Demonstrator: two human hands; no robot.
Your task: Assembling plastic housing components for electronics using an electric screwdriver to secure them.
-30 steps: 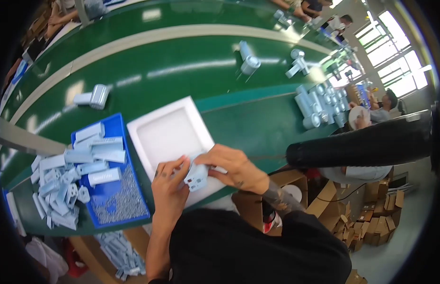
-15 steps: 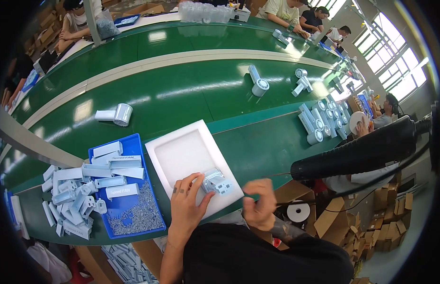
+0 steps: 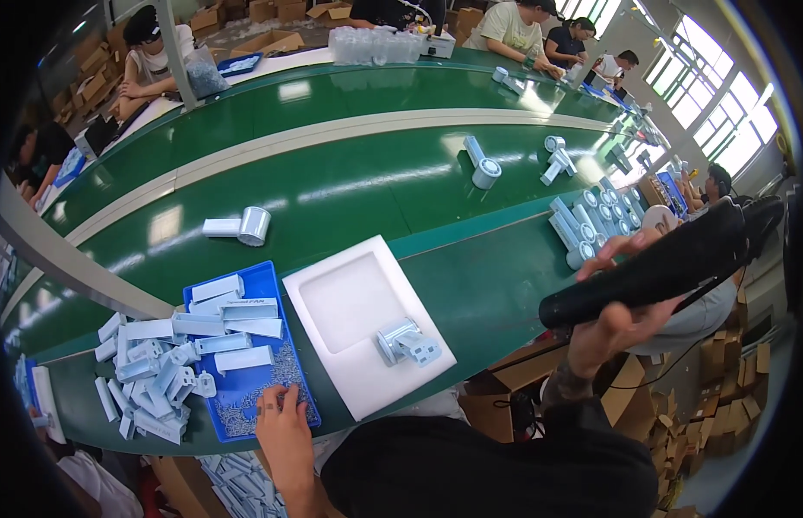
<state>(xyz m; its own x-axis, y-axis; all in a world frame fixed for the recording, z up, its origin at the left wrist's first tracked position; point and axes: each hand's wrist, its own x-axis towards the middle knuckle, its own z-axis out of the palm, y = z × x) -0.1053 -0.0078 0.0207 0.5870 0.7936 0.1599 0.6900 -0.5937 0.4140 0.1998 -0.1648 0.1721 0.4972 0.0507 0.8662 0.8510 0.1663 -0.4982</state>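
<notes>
My left hand (image 3: 283, 427) is at the near end of a blue tray (image 3: 213, 413). Its bent fingers reach down among small silver screws (image 3: 285, 367), and what the fingertips pinch is too small to make out. At the right, my right hand (image 3: 616, 326) is wrapped around a black handheld electric screwdriver (image 3: 669, 269), its tip end toward the foam. A light-blue fan body (image 3: 400, 339) with a round housing lies on the near right part of a white foam block (image 3: 380, 388). Neither hand touches the fan body.
Light-blue handle covers (image 3: 151, 393) lie piled left of the tray, others inside it. Assembled fans (image 3: 591, 211) stand grouped at the right. A green conveyor (image 3: 350, 186) carries a few fans. A grey post (image 3: 82, 268) curves up at left. Cardboard boxes (image 3: 695, 414) lie lower right.
My left hand has left the fan body and moved left to the screws. My right hand has moved up and right and taken hold of the screwdriver. The fan body stays on the foam.
</notes>
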